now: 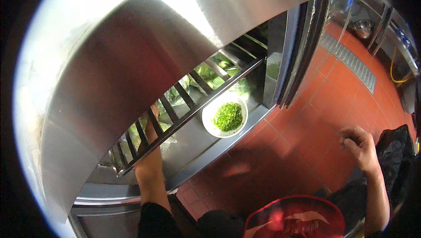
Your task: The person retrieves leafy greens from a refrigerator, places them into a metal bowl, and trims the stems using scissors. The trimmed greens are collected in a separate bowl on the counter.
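My left arm reaches into a steel refrigerated cabinet, under a slatted dark wire shelf (pixel 194 111). Part of my left hand (pixel 155 111) shows between the slats, close to bagged green vegetables (pixel 177 95); its fingers are hidden, so any hold is unclear. On the cabinet's metal floor (pixel 189 139), to the right of that arm, sits a white bowl (pixel 205 123) of finely chopped greens (pixel 228 116). Out to the right, above the tiles, my right hand (pixel 360 146) hangs with loosely curled fingers and nothing visible in it.
A curved-looking steel surface (pixel 125 73) overhangs the shelf. The cabinet's side edge with a dark seal (pixel 301 53) stands at right. Red floor tiles (pixel 296 136) lie below, with a metal drain grate (pixel 350 60). A black plastic bag (pixel 394 155) is beside my right forearm.
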A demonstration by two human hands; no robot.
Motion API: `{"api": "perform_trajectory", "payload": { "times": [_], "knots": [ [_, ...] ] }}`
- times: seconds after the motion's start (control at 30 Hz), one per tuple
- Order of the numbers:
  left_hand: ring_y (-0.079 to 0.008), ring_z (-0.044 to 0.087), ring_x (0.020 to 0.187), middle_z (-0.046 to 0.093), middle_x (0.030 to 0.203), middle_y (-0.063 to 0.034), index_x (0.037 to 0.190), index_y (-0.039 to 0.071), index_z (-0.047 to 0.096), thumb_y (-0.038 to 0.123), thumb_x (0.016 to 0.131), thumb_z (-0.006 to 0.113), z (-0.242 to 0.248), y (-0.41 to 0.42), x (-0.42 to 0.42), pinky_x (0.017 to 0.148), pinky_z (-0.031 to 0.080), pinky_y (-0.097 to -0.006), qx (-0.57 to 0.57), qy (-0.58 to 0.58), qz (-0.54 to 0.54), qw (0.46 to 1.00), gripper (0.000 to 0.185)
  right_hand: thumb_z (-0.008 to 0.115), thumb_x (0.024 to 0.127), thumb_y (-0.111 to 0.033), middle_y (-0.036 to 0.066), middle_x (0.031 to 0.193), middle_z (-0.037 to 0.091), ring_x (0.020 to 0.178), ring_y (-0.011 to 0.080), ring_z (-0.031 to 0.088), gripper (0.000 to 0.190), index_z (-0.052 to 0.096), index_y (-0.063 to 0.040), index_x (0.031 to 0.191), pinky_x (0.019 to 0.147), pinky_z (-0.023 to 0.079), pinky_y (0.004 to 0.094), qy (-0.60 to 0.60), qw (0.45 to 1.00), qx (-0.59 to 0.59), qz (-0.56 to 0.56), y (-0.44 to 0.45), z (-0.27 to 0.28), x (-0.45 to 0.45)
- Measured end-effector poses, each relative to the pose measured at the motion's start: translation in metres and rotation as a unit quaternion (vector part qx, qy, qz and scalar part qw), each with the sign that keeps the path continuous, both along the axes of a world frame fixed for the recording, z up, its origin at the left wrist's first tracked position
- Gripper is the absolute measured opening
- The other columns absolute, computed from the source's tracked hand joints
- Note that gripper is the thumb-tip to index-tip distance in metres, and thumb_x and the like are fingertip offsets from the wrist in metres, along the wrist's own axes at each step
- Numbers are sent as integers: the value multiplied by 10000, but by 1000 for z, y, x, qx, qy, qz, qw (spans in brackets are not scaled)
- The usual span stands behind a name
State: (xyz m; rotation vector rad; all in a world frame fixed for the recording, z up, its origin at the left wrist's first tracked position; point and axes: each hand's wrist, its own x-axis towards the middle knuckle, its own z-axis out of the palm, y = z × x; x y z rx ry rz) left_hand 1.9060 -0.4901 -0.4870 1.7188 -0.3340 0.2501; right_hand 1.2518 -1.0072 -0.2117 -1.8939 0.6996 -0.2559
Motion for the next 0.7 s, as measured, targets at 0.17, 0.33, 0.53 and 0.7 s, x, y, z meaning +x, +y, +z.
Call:
{"api": "perform_trajectory", "payload": {
  "times": [0.17,0.33,0.53,0.7],
  "knots": [
    [-221,652,822,673,1032,-135,1169,-17,623,329,939,623,5,3,-14,726,528,-388,-3,-11,6,1000,415,577,892,35,58,937,643,882,138,623,249,608,43,1139,805,512,286,-14,1000,15,18,9,-1,9],
    [-199,646,812,676,1004,-120,1137,-6,642,297,940,632,12,-5,-31,722,522,-356,-9,-28,15,999,361,613,892,12,61,942,653,867,150,615,223,634,35,1113,795,511,294,19,995,-34,91,26,-1,28],
    [-173,639,800,680,970,-102,1099,8,664,258,941,642,31,-6,-46,718,514,-319,-11,-55,37,998,297,602,955,-244,157,1029,706,967,248,670,321,649,9,1147,873,516,389,150,931,-37,331,44,-77,88],
    [-151,633,791,682,941,-87,1067,19,683,225,942,651,48,-8,-77,715,508,-287,-30,-103,58,993,243,555,971,-305,175,1083,696,1024,340,660,349,655,-25,1153,903,505,452,129,929,-56,342,79,-184,173]
  ]
}}
